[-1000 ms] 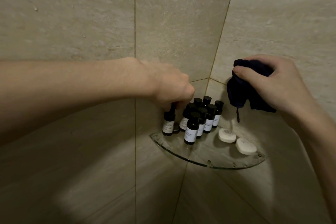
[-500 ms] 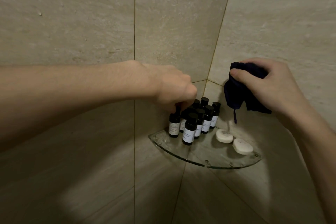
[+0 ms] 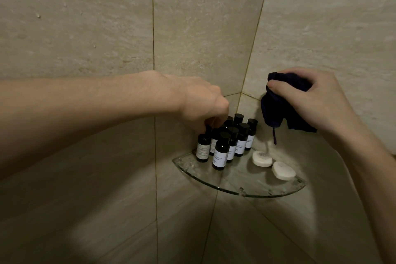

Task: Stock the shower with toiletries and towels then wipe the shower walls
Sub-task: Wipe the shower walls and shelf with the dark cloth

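Note:
A glass corner shelf [image 3: 231, 189] is fixed where two beige tiled walls meet. Several small dark bottles with white labels [image 3: 233, 139] stand in a cluster at its left rear. My left hand [image 3: 201, 105] reaches over them, fingers pinched on the cap of the leftmost bottle [image 3: 203, 148], which stands upright on the shelf. Two white round soaps [image 3: 261, 158] [image 3: 283, 170] lie on the shelf's right side. My right hand [image 3: 317, 100] is closed around a bunched dark blue cloth [image 3: 276, 111], held above the soaps close to the right wall.
Beige stone-look tiles [image 3: 96, 28] cover both walls, with grout lines running down the left wall and along the corner [image 3: 255, 34]. Light falls on the lower wall under the shelf; the rest is dim.
My left hand has kept its hold on the leftmost bottle, shifting it slightly toward the cluster. The right hand and cloth have stayed where they were.

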{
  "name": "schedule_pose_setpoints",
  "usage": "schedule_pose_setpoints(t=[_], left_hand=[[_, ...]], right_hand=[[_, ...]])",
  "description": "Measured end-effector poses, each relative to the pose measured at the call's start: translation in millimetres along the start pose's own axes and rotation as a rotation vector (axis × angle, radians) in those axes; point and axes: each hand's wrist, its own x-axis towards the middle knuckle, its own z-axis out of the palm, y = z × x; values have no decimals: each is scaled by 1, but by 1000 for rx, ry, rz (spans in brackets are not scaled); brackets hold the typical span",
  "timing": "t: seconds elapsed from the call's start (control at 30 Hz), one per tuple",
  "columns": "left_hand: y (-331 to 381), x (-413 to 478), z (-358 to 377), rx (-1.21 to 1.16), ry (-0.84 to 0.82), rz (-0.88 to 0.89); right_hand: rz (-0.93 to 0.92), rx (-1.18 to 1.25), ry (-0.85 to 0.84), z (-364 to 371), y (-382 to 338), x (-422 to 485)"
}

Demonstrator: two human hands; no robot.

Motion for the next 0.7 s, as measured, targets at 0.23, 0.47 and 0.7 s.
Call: schedule_pose_setpoints(t=[0.23, 0.47, 0.7], left_hand=[[-10, -1, -9, -218, 120, 2], [11, 10, -6, -168, 287, -130], [12, 24, -33, -497, 702, -216]], right_hand=[[-2, -7, 1, 0, 2, 1], [15, 20, 9, -1, 2, -5], [-115, 63, 221, -6, 3, -18]])
